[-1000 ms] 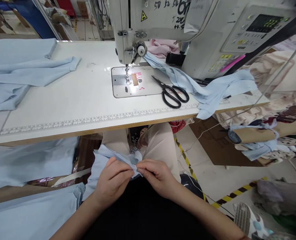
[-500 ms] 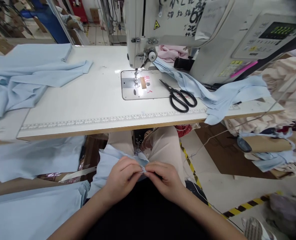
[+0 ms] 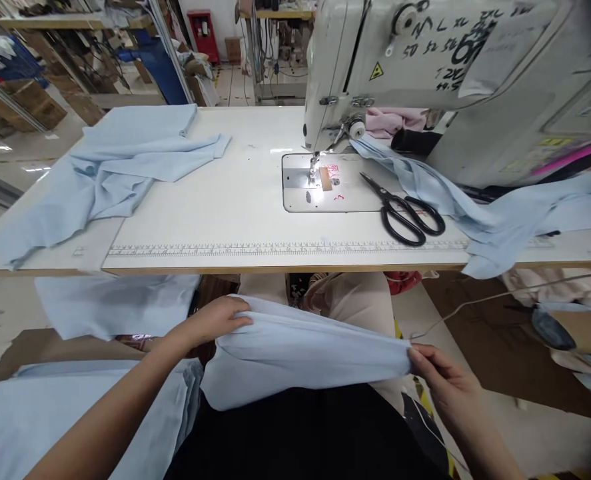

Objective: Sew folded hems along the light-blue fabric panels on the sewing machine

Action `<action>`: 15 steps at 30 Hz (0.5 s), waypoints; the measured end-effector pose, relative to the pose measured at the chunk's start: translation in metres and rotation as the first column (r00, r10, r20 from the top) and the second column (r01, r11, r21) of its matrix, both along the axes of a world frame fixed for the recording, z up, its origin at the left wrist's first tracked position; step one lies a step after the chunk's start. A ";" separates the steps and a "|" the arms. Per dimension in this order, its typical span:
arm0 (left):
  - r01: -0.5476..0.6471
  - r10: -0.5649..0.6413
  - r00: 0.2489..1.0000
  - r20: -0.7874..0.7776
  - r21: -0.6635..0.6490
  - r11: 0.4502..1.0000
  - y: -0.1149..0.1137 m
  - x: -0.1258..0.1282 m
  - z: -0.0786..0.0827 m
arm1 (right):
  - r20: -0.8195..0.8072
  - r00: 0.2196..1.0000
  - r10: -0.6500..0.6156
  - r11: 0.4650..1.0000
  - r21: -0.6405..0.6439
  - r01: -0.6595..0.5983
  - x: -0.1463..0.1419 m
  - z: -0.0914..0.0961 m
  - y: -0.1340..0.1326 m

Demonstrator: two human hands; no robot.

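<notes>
A light blue piece of fabric [image 3: 310, 350] is stretched sideways above my lap, in front of the table edge. My left hand [image 3: 220, 319] grips its upper left end, fingers closed over the cloth. At the other end my right hand [image 3: 438, 370] pinches a corner between thumb and fingers. Folds run along the cloth from one hand to the other. Beyond the table edge stands a white sewing machine [image 3: 340, 73], its needle over a metal plate [image 3: 298, 193]. Black-handled scissors [image 3: 402, 210] lie on the table to the right of the needle.
On the table's left lies crumpled light blue fabric [image 3: 110, 170]. More blue strips [image 3: 505, 220] drape over the front edge at the right. Stacked blue cloth [image 3: 85, 393] sits low on my left. A printed ruler [image 3: 255, 250] runs along the white tabletop [image 3: 215, 207].
My hands were close together, pinching the fabric over my lap. They have moved far apart, the left leftward and the right rightward, pulling the cloth out between them. The view has shifted left.
</notes>
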State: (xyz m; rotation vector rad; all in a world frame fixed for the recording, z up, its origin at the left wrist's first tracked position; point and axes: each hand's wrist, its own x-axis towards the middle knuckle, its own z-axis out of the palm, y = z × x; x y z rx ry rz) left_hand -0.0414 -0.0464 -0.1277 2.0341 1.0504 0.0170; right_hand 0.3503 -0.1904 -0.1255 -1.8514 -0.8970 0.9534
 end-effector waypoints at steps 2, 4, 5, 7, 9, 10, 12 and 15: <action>-0.016 0.015 1.000 -0.023 -0.029 0.999 0.005 -0.012 -0.003 | -0.046 0.990 -0.133 0.991 -0.030 0.132 0.017 -0.008 -0.002; -0.044 0.043 0.999 -0.025 -0.051 0.998 0.006 -0.021 -0.002 | -0.086 0.971 -0.222 0.975 -0.041 0.219 0.030 -0.013 -0.003; -0.062 0.061 0.998 -0.022 -0.063 0.996 0.006 -0.025 0.001 | -0.102 0.963 -0.251 0.968 -0.046 0.248 0.035 -0.014 -0.002; -0.104 0.103 0.995 -0.013 -0.099 0.990 0.006 -0.030 0.007 | -0.126 0.950 -0.287 0.958 -0.061 0.282 0.040 -0.017 0.000; -0.161 0.163 0.987 -0.002 -0.140 0.977 0.008 -0.033 0.013 | -0.151 0.939 -0.308 0.951 -0.086 0.298 0.042 -0.019 0.003; -0.198 0.201 0.980 0.004 -0.154 0.968 0.010 -0.034 0.013 | -0.168 0.931 -0.323 0.945 -0.099 0.310 0.042 -0.020 0.006; -0.285 0.291 0.957 0.011 -0.167 0.944 0.017 -0.033 0.008 | -0.212 0.906 -0.365 0.930 -0.127 0.345 0.040 -0.022 0.010; -0.405 0.413 0.911 0.014 -0.160 0.900 0.031 -0.028 -0.012 | -0.260 0.859 -0.442 0.896 -0.183 0.406 0.038 -0.023 0.015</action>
